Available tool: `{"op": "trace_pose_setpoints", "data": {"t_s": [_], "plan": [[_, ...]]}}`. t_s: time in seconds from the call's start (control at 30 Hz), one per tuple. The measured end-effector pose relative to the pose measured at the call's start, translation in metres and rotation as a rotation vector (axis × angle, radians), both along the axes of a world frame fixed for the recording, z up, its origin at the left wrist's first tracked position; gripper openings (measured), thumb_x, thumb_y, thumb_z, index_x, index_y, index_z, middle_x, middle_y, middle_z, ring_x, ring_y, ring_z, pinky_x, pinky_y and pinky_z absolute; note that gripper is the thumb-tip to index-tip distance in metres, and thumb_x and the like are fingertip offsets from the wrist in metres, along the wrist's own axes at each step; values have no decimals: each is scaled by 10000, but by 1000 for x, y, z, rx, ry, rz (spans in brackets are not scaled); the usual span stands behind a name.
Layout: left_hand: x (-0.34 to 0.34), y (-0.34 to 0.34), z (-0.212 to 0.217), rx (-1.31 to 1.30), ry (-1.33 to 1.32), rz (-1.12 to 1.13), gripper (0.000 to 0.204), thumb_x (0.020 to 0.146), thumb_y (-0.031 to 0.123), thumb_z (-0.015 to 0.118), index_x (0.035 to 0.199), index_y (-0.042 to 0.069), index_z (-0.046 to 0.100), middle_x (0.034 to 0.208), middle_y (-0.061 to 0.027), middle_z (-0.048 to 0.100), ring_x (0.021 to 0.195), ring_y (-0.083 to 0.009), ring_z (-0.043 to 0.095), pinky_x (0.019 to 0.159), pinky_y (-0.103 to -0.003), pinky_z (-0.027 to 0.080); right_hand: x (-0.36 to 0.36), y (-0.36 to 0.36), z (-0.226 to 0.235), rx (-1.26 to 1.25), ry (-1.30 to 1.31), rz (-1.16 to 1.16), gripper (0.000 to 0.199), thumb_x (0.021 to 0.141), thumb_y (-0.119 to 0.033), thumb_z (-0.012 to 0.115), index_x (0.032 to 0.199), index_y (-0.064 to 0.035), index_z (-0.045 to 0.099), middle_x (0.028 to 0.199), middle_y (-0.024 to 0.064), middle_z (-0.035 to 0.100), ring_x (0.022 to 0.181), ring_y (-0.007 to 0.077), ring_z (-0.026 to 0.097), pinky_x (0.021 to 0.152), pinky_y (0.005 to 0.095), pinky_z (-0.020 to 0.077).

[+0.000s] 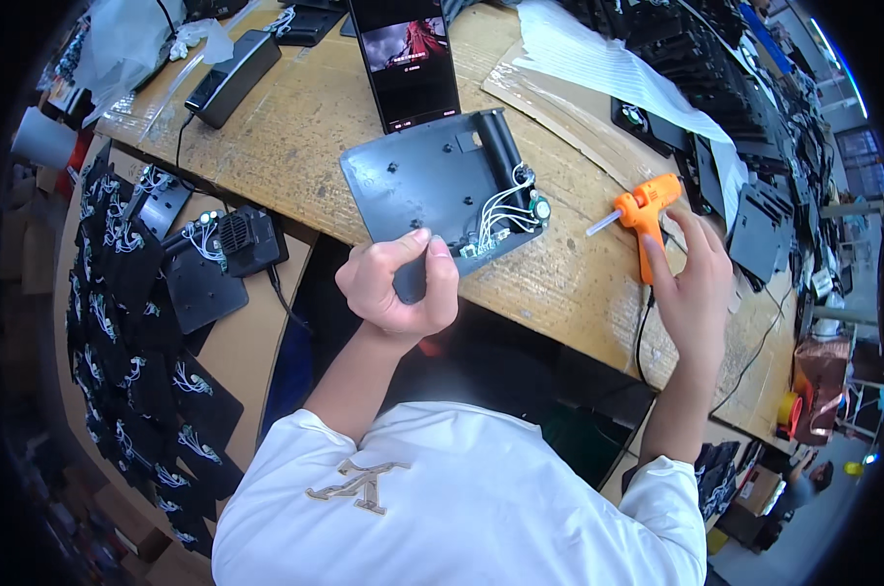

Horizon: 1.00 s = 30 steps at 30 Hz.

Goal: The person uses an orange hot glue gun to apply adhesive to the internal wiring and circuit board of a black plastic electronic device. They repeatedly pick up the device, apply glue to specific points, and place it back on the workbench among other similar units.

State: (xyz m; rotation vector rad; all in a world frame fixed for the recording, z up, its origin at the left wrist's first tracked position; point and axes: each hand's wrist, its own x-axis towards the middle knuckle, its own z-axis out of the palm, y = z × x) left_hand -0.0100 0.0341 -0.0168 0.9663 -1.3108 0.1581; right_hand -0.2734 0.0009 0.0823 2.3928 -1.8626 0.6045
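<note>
A shallow black plastic casing (412, 186) lies open side up near the table's front edge. White wires, a small green circuit board (481, 239) and a round part (539, 207) sit along its right side. My left hand (398, 283) is over its near corner, thumb and forefinger pinched together above the inner face. Whatever is between those fingertips is too small to make out. An orange glue gun (647, 210) with a clear stick-like tip is to the right of the casing. Beside its handle my right hand (696, 283) is open, fingers stretched and thumb close to the handle.
A phone (412, 68) playing a video stands behind the casing. Many wired black panels (120, 391) cover a cardboard surface at left. More black panels (759, 230) are stacked at right, beside white foam sheeting (637, 78). A black cord (640, 342) hangs from the glue gun.
</note>
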Motion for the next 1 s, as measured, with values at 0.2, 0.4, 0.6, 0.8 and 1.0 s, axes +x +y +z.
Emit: {"op": "trace_pose_setpoints", "data": {"t_s": [0.2,0.4,0.6,0.8,1.0], "plan": [[-12,24,9,-43,110,38,162,665,-18,654,815,-13,593,732,-76,610,554,-173,588,530,-242,476,46,40,-13,80,-500,110,295,819,-139,686,1057,18,612,992,146,662,894,242,649,782,315,495],[-23,47,12,-58,-35,70,148,669,-37,640,805,-15,585,791,-77,582,565,-175,570,544,-247,471,61,61,-22,623,-1470,289,298,967,-150,483,1150,78,543,1004,152,655,874,192,655,688,288,524],[-32,55,12,-119,-91,41,165,677,-34,645,824,-20,571,856,-98,577,586,-181,577,556,-254,479,58,72,-19,578,-1714,303,283,976,-141,474,1142,77,544,952,140,666,784,172,660,664,298,528],[-42,62,21,40,607,-557,462,754,69,651,1120,-3,378,949,-168,568,744,-190,604,686,-291,512,37,63,-19,561,-1702,357,280,962,-124,503,1150,76,560,945,110,662,763,134,621,664,274,503],[-13,57,33,598,701,-611,106,853,65,616,890,-30,586,760,-54,623,708,-76,589,651,-218,456,35,37,5,483,-698,209,371,896,-166,608,1152,95,550,997,161,652,870,232,629,769,302,496]]}}
